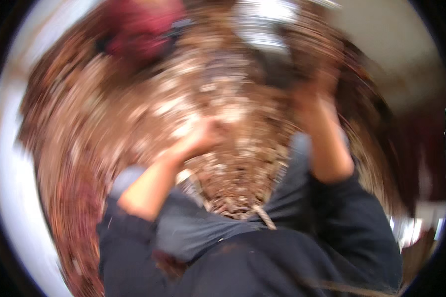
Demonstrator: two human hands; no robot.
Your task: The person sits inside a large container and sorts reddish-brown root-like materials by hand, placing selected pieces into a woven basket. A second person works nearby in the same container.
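Note:
Motion smears the whole picture. My left hand [206, 134] is low over a heap of brown and pale loose pieces [238, 171] in front of my lap, its fingers too blurred to make out. Farther off and to the right, my right hand [314, 94] reaches forward. Just beyond it is a streaked dark brown mass [314, 42]; whether the hand touches or holds it I cannot tell. What kind of pieces make up the heap is also unclear.
A blurred dark red shape [146, 29] is at the far left. A shiny white and silver object [265, 22] stands at the far middle, with something black [277, 69] below it. My grey-trousered legs [193, 222] flank the near part of the heap. A pale wall [396, 39] rises at right.

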